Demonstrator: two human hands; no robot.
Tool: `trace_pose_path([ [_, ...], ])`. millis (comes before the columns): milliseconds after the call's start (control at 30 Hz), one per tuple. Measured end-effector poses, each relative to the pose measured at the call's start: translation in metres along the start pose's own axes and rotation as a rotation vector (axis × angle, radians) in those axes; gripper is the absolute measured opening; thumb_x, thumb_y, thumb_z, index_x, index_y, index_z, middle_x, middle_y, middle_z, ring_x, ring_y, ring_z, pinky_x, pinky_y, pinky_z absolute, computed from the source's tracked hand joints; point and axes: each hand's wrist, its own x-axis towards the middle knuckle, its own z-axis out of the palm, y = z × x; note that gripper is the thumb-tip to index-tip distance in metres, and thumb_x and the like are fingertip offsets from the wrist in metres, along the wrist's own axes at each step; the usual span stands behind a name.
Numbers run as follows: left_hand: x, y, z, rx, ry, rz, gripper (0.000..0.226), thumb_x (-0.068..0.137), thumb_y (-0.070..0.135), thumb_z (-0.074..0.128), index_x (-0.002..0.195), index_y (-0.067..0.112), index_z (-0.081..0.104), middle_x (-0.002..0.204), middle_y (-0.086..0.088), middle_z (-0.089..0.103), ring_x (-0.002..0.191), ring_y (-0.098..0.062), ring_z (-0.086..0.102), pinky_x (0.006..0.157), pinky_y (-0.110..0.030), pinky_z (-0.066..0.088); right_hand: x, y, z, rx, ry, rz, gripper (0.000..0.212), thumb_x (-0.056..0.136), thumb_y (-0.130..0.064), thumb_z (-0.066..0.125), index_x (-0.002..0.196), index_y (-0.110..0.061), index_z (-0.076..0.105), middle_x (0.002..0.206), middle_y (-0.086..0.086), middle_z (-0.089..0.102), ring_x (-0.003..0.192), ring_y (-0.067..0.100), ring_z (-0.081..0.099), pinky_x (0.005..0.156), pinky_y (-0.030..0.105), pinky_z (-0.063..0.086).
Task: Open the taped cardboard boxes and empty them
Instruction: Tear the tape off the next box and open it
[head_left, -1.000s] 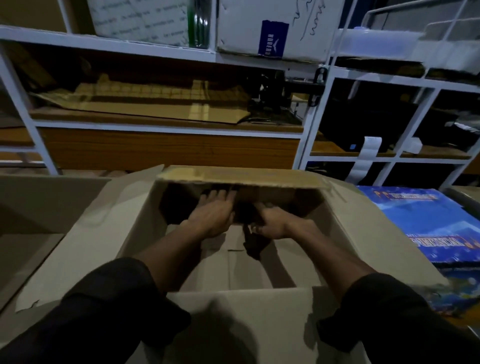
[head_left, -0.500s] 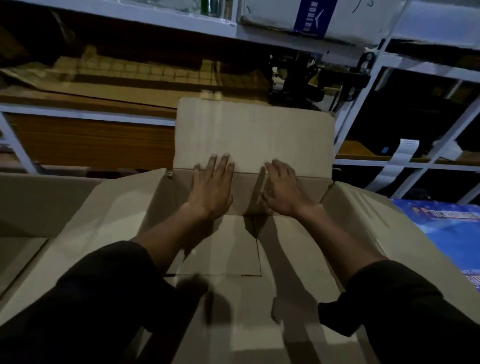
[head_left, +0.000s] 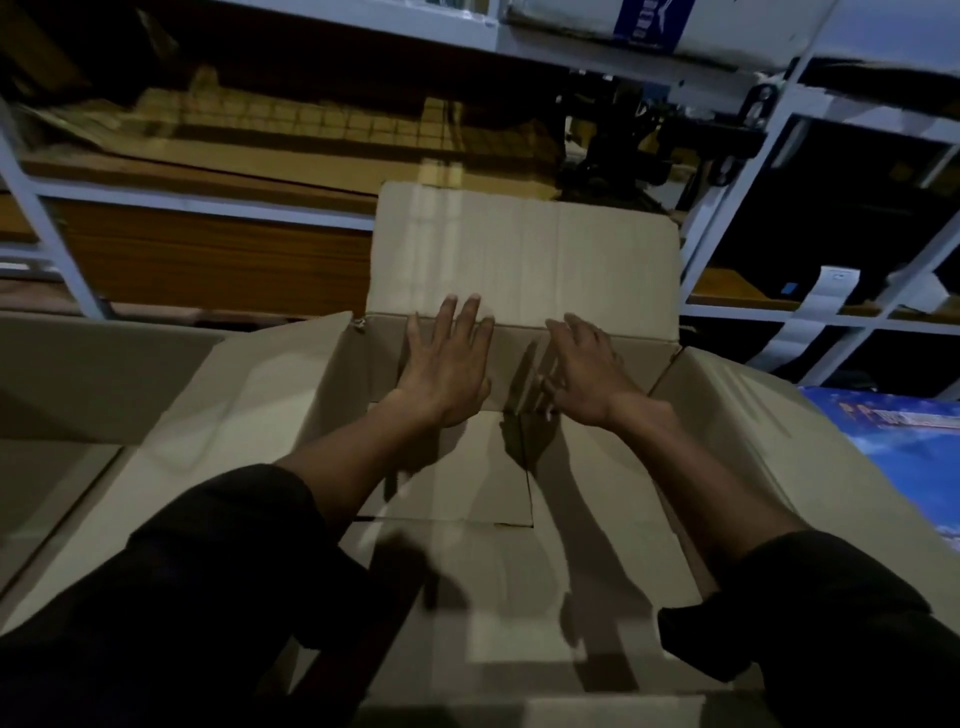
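A large brown cardboard box (head_left: 249, 415) stands open in front of me, its side flaps spread out left and right. Its far flap (head_left: 524, 260) stands upright. My left hand (head_left: 447, 374) lies flat with straight fingers against the far inner wall, fingertips at the flap's fold. My right hand (head_left: 587, 369) presses the same wall beside it, fingers spread. Neither hand holds anything. Only the bare cardboard bottom panels (head_left: 457, 478) show inside the box.
White metal shelving (head_left: 67, 249) rises behind the box, with flattened cardboard (head_left: 291, 124) and a dark machine (head_left: 623, 135) on it. A blue printed box (head_left: 893, 441) lies to the right. Another brown carton (head_left: 78, 374) sits at the left.
The far flap, folded over the opening one second ago, has swung up to stand upright. Both hands moved from under it to lie flat on the far wall. The view tilted down.
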Motion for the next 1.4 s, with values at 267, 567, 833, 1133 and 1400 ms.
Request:
trace_pose_path([
  [267,-0.083,0.051,-0.039,-0.060,-0.106,0.008,0.071,0.099,0.050,0.048,0.157,0.019,0.020,0.168,-0.010,0.006,0.154,-0.036,-0.001,0.116,-0.071,0.005,-0.079,-0.013,-0.014,-0.051,-0.154,-0.105,0.062,0.097,-0.039,0.058,0.150,-0.017,0.037,0.156,0.012,0.039,0.142,0.030,0.037,0.114,0.047,0.035],
  [567,-0.190,0.094,-0.060,-0.220,-0.282,0.048,0.046,0.103,0.043,0.045,0.144,0.023,0.046,0.147,-0.005,0.051,0.132,-0.027,0.046,0.109,-0.056,0.037,-0.195,-0.033,-0.021,0.091,-0.304,-0.198,0.047,0.099,-0.045,0.053,0.139,-0.020,0.054,0.136,0.002,0.061,0.118,0.015,0.059,0.100,0.036,0.048],
  [833,-0.278,0.097,-0.073,-0.218,-0.159,0.047,0.052,0.102,0.059,0.035,0.134,0.023,0.057,0.127,-0.002,0.065,0.109,-0.022,0.061,0.095,-0.047,0.050,-0.272,-0.031,-0.026,0.168,-0.462,-0.120,0.056,0.074,-0.065,0.073,0.121,-0.040,0.054,0.109,-0.020,0.059,0.101,0.009,0.060,0.087,0.034,0.053],
  [1133,-0.314,0.101,-0.050,0.111,-0.046,0.107,0.089,0.090,0.051,0.063,0.156,0.023,0.011,0.156,-0.006,0.032,0.143,-0.026,0.030,0.117,-0.062,0.020,-0.299,-0.026,0.005,-0.169,-0.012,-0.177,0.023,0.084,-0.041,0.073,0.099,-0.030,0.061,0.094,-0.005,0.068,0.087,0.019,0.064,0.073,0.038,0.056],
  [1400,-0.311,0.101,-0.084,0.188,0.190,0.151,0.050,0.093,0.038,0.064,0.133,0.021,0.039,0.128,-0.007,0.054,0.115,-0.026,0.050,0.100,-0.049,0.038,-0.319,-0.034,-0.014,-0.049,0.212,-0.191,0.018,0.084,-0.035,0.077,0.086,-0.030,0.060,0.078,-0.010,0.065,0.069,0.012,0.061,0.060,0.031,0.053],
])
